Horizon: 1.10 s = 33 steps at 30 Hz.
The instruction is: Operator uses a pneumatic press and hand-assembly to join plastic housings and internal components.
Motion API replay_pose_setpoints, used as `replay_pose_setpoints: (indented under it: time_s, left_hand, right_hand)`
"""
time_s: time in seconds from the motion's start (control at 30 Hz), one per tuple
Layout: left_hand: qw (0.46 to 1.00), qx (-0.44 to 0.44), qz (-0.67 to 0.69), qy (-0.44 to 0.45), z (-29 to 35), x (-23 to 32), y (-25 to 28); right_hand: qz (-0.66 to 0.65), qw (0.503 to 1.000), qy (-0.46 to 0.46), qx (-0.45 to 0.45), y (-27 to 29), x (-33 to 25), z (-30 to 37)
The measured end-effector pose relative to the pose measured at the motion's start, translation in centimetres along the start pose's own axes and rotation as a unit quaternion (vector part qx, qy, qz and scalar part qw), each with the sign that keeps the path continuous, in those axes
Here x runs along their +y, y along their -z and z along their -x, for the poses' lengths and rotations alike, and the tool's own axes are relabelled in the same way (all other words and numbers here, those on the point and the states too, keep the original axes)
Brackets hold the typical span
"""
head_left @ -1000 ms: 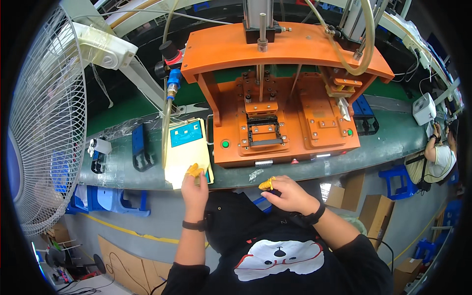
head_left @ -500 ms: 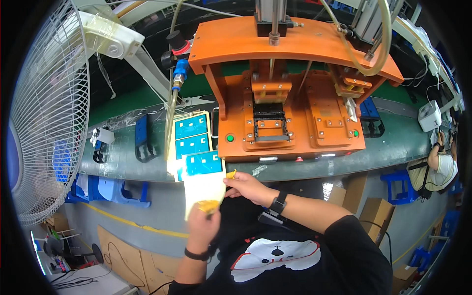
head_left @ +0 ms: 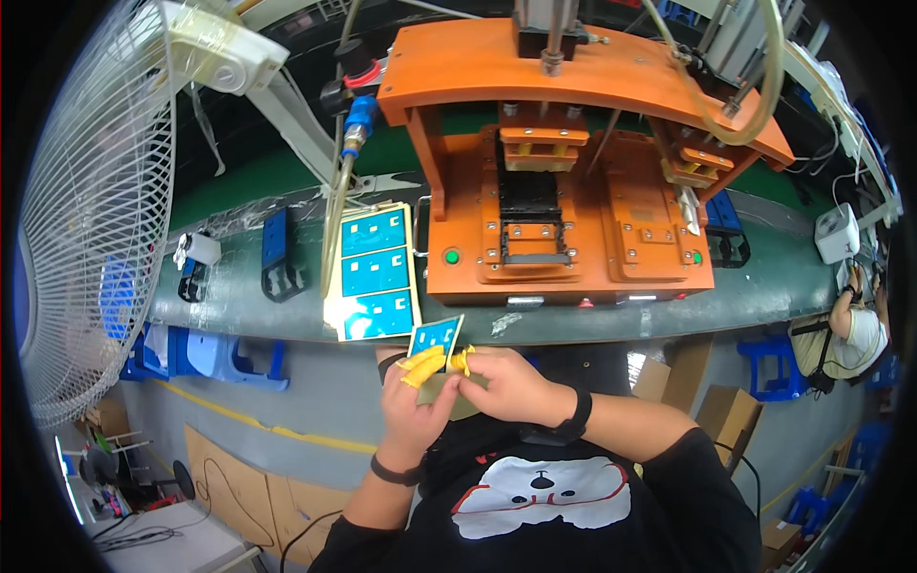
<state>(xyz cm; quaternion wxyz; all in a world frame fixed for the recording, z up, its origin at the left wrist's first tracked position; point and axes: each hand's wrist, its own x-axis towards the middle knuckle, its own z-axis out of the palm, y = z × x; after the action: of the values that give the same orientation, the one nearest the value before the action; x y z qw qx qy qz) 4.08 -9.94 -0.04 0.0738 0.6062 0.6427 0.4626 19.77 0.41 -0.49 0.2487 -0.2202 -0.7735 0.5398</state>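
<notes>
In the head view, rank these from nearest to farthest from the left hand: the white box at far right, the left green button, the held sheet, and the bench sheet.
1. Held sheet: at the left hand's fingers.
2. Bench sheet: ahead, slightly left.
3. Left green button: farther ahead, slightly right.
4. White box: far right.

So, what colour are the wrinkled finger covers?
The finger covers are yellow, clearest in the head view.

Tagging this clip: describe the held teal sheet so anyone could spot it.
Start at the orange press. Below its near left corner, the left hand and right hand hold a teal sheet. Unlike the three teal panels lying flat on the green bench, it is tilted and hand-held.
</notes>
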Motion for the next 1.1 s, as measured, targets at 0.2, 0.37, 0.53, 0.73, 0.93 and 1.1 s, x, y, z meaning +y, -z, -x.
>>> replay_pose_setpoints:
  time_s: [0.2,0.37,0.53,0.73,0.93,1.1]
  left_hand:
    - [0.927,0.053,0.313,0.198,-0.4,0.7,-0.5]
    - [0.721,0.040,0.665,0.188,-1.1,-1.2,1.0]
    - [0.727,0.013,0.644,0.237,-1.7,-0.7,-1.7]
    - [0.718,-0.023,0.650,0.248,-2.8,0.5,-5.3]
    - [0.752,-0.051,0.609,0.247,-2.3,-0.1,-6.0]
    - [0.791,-0.062,0.560,0.239,-2.2,-0.7,-6.5]
  right_hand:
    - [0.028,1.000,0.005,0.013,5.3,-1.3,3.2]
    - [-0.200,0.951,-0.132,0.197,12.7,1.3,11.3]
    - [-0.352,0.759,-0.190,0.514,17.8,8.6,25.3]
    - [0.245,0.660,-0.635,0.318,8.9,18.9,54.9]
    - [-0.182,0.310,-0.585,0.727,-1.0,20.7,62.9]
    - [-0.038,0.533,-0.465,0.705,5.1,24.4,58.7]
